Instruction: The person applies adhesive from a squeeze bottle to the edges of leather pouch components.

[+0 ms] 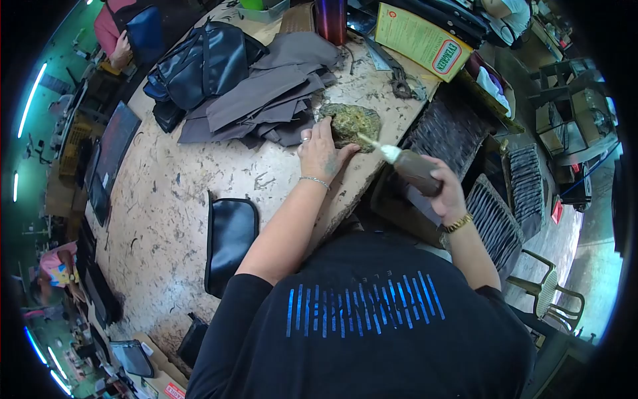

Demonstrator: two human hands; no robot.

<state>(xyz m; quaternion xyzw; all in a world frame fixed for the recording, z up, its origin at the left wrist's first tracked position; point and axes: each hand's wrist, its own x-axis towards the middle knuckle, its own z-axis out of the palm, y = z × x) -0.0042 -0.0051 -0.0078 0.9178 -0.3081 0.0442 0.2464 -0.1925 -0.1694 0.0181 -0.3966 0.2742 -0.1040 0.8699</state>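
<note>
My left hand [319,151] lies flat on the worktable [166,199], its fingers pressing the near edge of a glue-crusted lump or pad [352,123]. A ring and a thin bracelet show on that hand. My right hand [446,193] grips a brown squeeze bottle [413,167] with a white nozzle. The nozzle tip [367,139] points at the crusted pad and touches or nearly touches it. A gold watch sits on my right wrist.
Grey fabric pieces [266,100] are piled behind the pad, with dark bags [199,63] beyond. A black pouch [229,243] lies near me. A yellow box [422,40] and scissors [399,80] sit at the far edge. Other people work at the left.
</note>
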